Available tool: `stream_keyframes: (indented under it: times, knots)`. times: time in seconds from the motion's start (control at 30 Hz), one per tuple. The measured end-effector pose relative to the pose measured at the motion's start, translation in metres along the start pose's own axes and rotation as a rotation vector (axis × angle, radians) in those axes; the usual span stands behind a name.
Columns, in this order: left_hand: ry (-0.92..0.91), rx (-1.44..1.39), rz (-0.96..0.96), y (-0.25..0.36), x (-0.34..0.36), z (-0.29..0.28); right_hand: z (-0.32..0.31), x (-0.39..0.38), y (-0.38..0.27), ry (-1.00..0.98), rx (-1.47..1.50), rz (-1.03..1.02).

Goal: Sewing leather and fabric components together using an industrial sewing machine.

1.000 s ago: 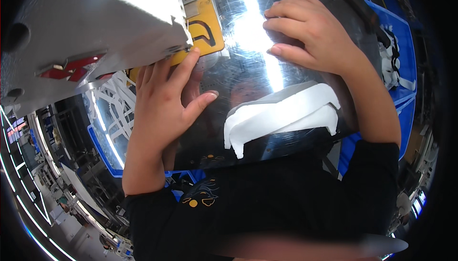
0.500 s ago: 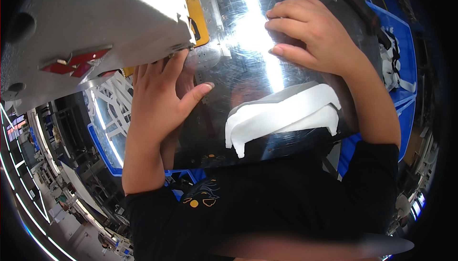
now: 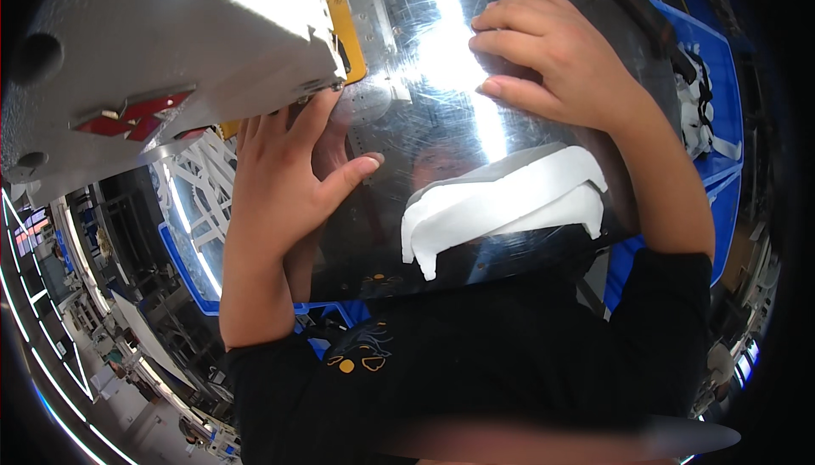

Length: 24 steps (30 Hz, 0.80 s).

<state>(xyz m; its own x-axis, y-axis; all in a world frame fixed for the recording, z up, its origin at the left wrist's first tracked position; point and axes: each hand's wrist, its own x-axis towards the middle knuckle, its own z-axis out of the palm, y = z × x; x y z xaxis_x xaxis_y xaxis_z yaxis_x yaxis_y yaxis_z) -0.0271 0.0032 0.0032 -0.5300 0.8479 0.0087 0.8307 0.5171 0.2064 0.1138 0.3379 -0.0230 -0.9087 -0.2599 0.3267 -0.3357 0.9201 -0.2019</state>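
My left hand (image 3: 284,163) rests on a shiny metal work surface (image 3: 399,138), thumb spread away from the fingers. Its fingertips pass beside and under the grey head of a machine (image 3: 170,49), which hides some of them. Further right, my right hand (image 3: 552,62) lies with bent fingers and thumb apart on the same metal, holding nothing that shows. Between my forearms, near the front edge, lie several overlapping white cut pieces (image 3: 501,202) with notched ends. A yellow plate (image 3: 346,36) sits beside the machine head.
A blue bin (image 3: 717,125) at the right holds white and black scraps. More white strips (image 3: 195,189) lie in another blue bin (image 3: 199,302) at the left. A dark bar (image 3: 624,2) crosses the far right of the surface.
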Motion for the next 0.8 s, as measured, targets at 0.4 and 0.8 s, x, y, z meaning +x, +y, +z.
stream_keyframes:
  times: [0.4, 0.8]
  knots:
    - [-0.031, 0.014, 0.006, 0.006, -0.006, -0.010, -0.002, 0.001, -0.002, 0.009, -0.018, -0.005]
    - [-0.056, -0.006, 0.018, 0.009, -0.011, -0.017, -0.003, 0.003, -0.002, 0.001, -0.006, -0.018]
